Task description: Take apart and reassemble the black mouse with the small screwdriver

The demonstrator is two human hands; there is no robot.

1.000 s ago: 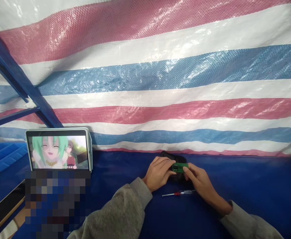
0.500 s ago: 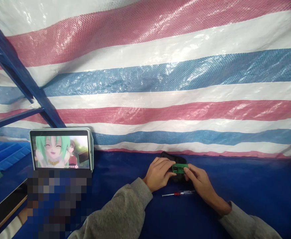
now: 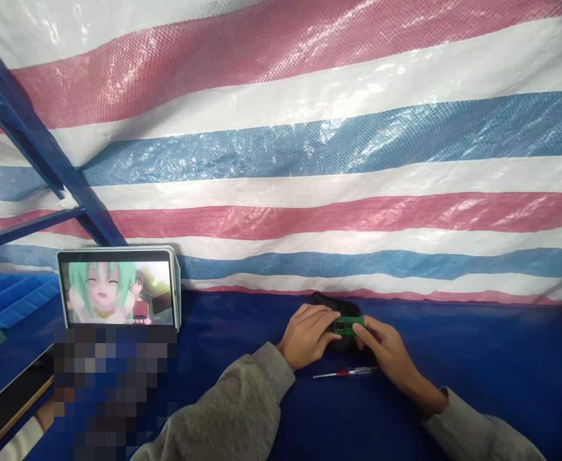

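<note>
We look at the lower middle of the frame, a bit to the right, and see a small green board (image 3: 345,326); it sits between the two hands, with its long side going from left to right, almost flat across the frame; the left hand (image 3: 307,336) is at its left end, and the right hand (image 3: 384,349) is at its right end; neither hand is far away, but we see the right hand cover more of it.

We see the right hand closed on the board; its thumb lies on the front, and its other fingers go behind, where we cannot see them well; the left hand is curled, with finger tips by the top left corner and the thumb by the bottom left corner; we see a little gap between them, and we cannot tell if they pinch the board or just rest on it.

Behind the board we see a black thing (image 3: 333,302), partly hidden by the hands; below the board, on the blue table (image 3: 482,358), lies a screwdriver (image 3: 345,372), and no hand holds it.
</note>
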